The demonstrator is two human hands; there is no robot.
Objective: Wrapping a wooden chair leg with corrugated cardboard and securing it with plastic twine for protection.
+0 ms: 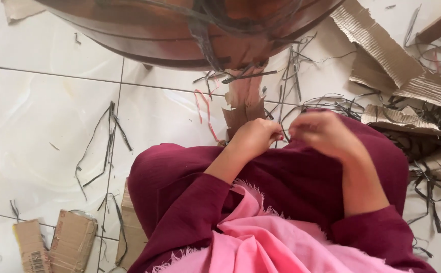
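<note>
Your left hand (255,137) and right hand (322,132) sit close together over your lap, fingertips nearly meeting. Both look curled w/ fingers pressed together, pinching something thin between them, prob. a dark strand (283,132), but it's too fine to say for sure. Keeping the hands that near each other lets you work a short bit of strand w/ control.

Just beyond the left hand a torn cardboard strip (244,103) hangs from the round brown wooden piece (180,30) at the far edge, so it's within easy reach. Dark strands (106,136) lie loose on the white tile floor (38,126) to the left; more tangle w/ corrugated cardboard sheets (382,55) far right. Folded cardboard bits (71,240) rest near left. Your maroon garment (291,182) and pink cloth (261,237) cover the lap, giving a soft rest for the wrists.
</note>
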